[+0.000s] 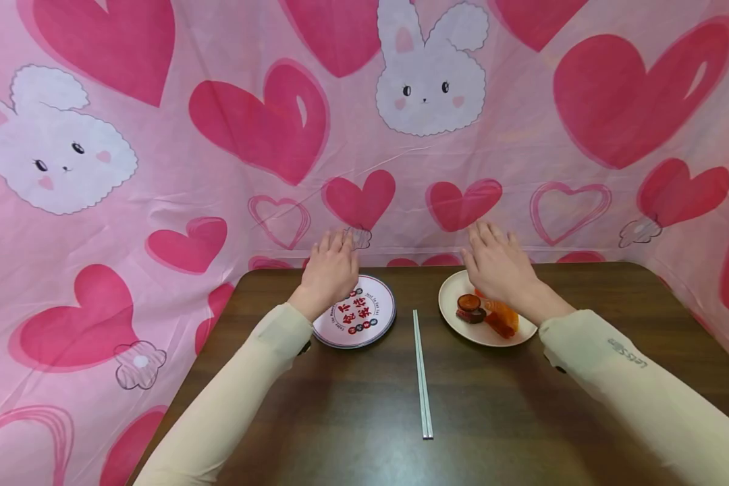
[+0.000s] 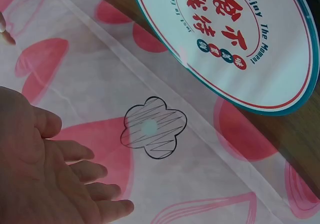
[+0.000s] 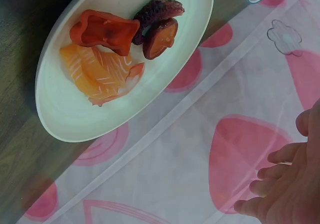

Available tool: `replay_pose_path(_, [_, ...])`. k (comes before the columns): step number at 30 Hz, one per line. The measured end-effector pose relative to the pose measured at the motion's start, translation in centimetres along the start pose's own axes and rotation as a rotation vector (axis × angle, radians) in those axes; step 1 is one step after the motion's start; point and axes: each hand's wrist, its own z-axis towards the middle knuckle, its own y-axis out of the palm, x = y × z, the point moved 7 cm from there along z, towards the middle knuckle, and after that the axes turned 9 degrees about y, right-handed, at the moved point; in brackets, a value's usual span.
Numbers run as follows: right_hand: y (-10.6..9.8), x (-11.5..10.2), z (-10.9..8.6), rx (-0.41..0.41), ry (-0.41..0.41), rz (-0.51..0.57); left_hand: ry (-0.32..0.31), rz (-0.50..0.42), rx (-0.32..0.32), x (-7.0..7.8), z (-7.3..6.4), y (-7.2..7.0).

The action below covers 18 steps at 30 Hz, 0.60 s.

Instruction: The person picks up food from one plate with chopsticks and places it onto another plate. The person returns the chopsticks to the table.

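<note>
My left hand (image 1: 332, 270) hovers over the far left part of a white plate (image 1: 373, 314) with a blue rim and red lettering. Its fingers (image 2: 82, 171) are loosely extended and hold nothing. On the right, my right hand (image 1: 499, 266) reaches over a cream plate (image 1: 455, 283), its fingers (image 3: 275, 174) relaxed around nothing. That plate carries orange salmon-like slices (image 3: 95, 71), a red bear-shaped piece (image 3: 105, 31), a dark spiky piece (image 3: 157, 11) and a brown mushroom-like piece (image 3: 160, 38). Part of this food is hidden by the hand in the head view.
A pair of pale green chopsticks (image 1: 422, 378) lies between the two plates on the dark wooden table (image 1: 352, 418). A pink cloth (image 1: 340, 148) with hearts and rabbits hangs behind the table and along its sides.
</note>
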Motion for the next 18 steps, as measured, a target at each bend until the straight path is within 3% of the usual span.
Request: replay_pose_path(18, [-0.5, -0.5, -1.3, 0.024, -0.016, 0.002, 0.016, -0.008, 0.024, 0.2, -0.9, 0.6])
